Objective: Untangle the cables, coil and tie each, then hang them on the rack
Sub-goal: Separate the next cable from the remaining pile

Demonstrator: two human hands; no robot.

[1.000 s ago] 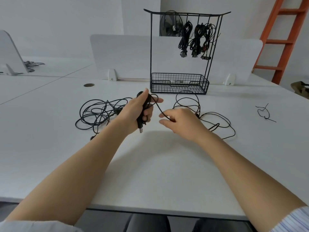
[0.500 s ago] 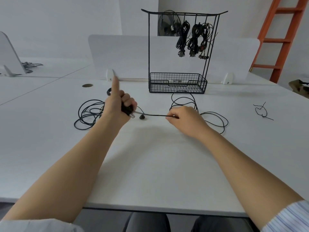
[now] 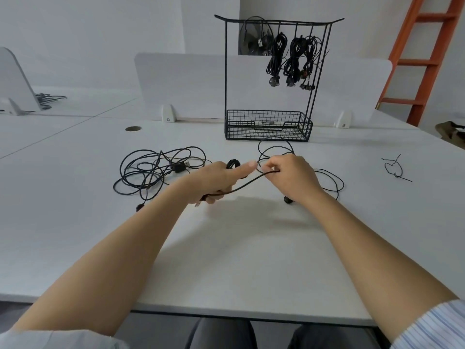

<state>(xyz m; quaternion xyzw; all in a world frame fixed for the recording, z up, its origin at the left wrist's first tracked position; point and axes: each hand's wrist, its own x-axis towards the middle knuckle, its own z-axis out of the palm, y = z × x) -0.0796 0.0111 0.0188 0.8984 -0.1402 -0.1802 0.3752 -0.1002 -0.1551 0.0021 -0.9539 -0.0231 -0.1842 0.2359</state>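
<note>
My left hand (image 3: 217, 181) grips a small coil of thin black cable (image 3: 247, 183), with its index finger stretched out to the right. My right hand (image 3: 289, 176) pinches the same cable a short way along; the strand sags between the two hands. Behind my right hand the cable's loose loops (image 3: 275, 149) lie on the white table (image 3: 226, 248). A tangled black cable pile (image 3: 156, 170) sits to the left of my left hand. The black wire rack (image 3: 274, 79) stands at the back with three coiled cables (image 3: 292, 61) hanging from it.
The rack's wire basket (image 3: 268, 124) sits at its foot. A small knotted black tie (image 3: 395, 170) lies at the right on the table. A white desk divider (image 3: 181, 84) runs behind the rack, and an orange ladder (image 3: 425, 54) stands at the far right.
My left hand has turned and its index finger now points right instead of up. My right hand has lifted toward it, so the taut strand now sags between them.
</note>
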